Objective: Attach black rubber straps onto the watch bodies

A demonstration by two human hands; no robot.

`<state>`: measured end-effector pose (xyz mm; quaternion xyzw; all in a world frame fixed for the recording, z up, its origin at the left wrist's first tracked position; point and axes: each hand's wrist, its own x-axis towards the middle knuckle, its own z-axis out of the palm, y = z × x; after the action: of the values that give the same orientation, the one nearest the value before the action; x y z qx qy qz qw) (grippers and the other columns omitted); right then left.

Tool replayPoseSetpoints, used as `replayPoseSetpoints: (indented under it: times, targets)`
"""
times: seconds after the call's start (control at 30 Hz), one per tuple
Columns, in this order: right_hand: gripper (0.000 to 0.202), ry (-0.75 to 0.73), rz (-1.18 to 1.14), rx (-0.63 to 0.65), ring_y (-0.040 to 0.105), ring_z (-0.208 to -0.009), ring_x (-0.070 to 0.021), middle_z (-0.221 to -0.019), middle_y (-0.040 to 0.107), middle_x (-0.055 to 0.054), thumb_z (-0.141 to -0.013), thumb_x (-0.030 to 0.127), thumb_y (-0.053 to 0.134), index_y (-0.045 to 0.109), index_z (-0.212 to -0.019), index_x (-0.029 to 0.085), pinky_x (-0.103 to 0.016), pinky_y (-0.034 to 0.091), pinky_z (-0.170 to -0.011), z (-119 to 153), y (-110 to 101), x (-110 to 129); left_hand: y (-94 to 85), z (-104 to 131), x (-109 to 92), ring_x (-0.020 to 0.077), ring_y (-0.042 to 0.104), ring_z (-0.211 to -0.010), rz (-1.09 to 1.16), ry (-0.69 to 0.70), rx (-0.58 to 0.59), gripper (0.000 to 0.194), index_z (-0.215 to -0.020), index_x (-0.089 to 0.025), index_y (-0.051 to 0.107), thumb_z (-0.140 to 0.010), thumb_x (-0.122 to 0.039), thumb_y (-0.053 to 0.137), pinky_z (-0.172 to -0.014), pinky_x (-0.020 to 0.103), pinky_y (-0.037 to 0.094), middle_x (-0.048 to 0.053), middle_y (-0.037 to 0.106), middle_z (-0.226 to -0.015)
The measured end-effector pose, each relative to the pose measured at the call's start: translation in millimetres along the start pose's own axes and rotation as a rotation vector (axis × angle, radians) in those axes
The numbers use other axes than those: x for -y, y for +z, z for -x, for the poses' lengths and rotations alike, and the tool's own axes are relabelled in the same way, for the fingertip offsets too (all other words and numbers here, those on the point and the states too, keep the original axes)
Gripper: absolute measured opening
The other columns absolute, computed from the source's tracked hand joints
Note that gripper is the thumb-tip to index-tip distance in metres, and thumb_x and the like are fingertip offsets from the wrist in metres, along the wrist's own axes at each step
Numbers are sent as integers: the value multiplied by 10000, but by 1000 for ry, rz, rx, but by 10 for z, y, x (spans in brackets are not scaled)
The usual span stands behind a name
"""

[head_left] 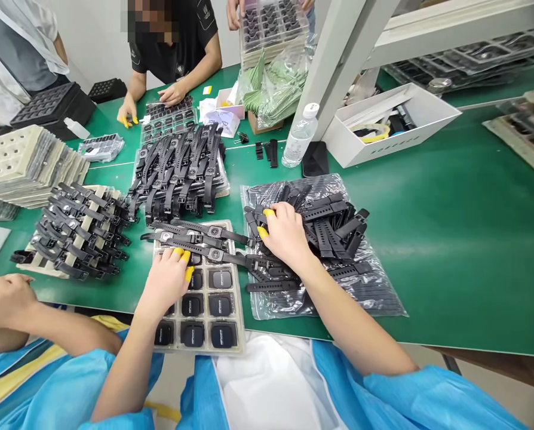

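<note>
My left hand point(166, 280), with yellow finger cots, is closed at the upper cells of a pale plastic tray point(241, 316). Its thumb and fingertips are on a black smartwatch, partly hidden by the fingers. Square dark watch bodies point(222, 305) sit in the nearer cells. Across the tray's far end lie strapped smartwatches point(215, 255), some with their round sensor backs up. My right hand point(286, 236) reaches into a heap of loose black watch straps point(327, 236) on a clear plastic bag point(374, 298). Its thumb and index finger close on a strap, whose end is partly hidden.
Strapped watches are piled on trays ahead point(177, 173) and at left point(79, 230). A water bottle point(300, 136), a phone point(315, 159) and a white box point(392, 128) stand beyond the bag. A neighbour's arm point(65, 325) is at left; a co-worker point(172, 54) sits opposite.
</note>
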<state>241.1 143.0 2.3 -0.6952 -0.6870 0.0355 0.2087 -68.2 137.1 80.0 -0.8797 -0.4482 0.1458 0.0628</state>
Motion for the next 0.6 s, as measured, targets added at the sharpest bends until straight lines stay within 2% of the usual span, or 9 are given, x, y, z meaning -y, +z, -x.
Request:
replayPoseSetpoints:
  times: [0.1, 0.23, 0.37, 0.47, 0.53, 0.6]
  targets:
    - [224, -22, 3, 5, 480, -1300, -420, -1295, 623, -267, -902, 118, 570, 677, -1098, 100, -538, 449, -965, 13, 50, -8, -42, -25, -32, 354, 609, -1094, -7, 26, 32, 190, -1063, -141, 735, -945, -210, 603, -853, 447, 508, 158, 703, -1080]
    - [251, -47, -69, -56, 548, -1263, -404, -1268, 674, -247, -967, 168, 520, 672, -1155, 99, -537, 461, -968, 17, -18, -78, -3, -26, -32, 353, 619, -1085, 8, 13, 8, 213, -1094, -139, 728, -966, -185, 564, -845, 457, 524, 150, 712, -1077]
    - [257, 7, -297, -185, 670, -1061, -345, -1053, 764, -175, -1029, 266, 467, 682, -1117, 155, -532, 478, -977, 84, -205, -92, 25, 46, 101, 349, 635, -1083, 171, 38, -88, 249, -1140, -154, 703, -969, -159, 523, -857, 475, 539, 151, 729, -1094]
    - [242, 130, -674, -200, 690, -837, -257, -904, 759, -84, -1051, 365, 483, 652, -1133, 212, -442, 536, -854, 265, -403, 71, -24, 128, 147, 290, 671, -1037, 554, -13, -233, 228, -1161, -184, 661, -986, -215, 518, -879, 427, 552, 126, 732, -1125]
    - [258, 214, -1016, -62, 629, -666, -191, -823, 713, -24, -1064, 431, 481, 613, -1172, 237, -348, 529, -683, 431, -511, 272, -61, 147, 54, 232, 701, -942, 945, -74, -290, 198, -1176, -201, 595, -1005, -288, 548, -834, 366, 563, 100, 738, -1088]
    - [287, 254, -1298, 151, 543, -577, -151, -755, 642, 15, -1049, 511, 510, 594, -1120, 246, -292, 469, -568, 596, -564, 501, -68, 115, -138, 186, 715, -855, 1365, -72, -295, 190, -1155, -220, 503, -1018, -329, 577, -770, 314, 565, 81, 745, -1059]
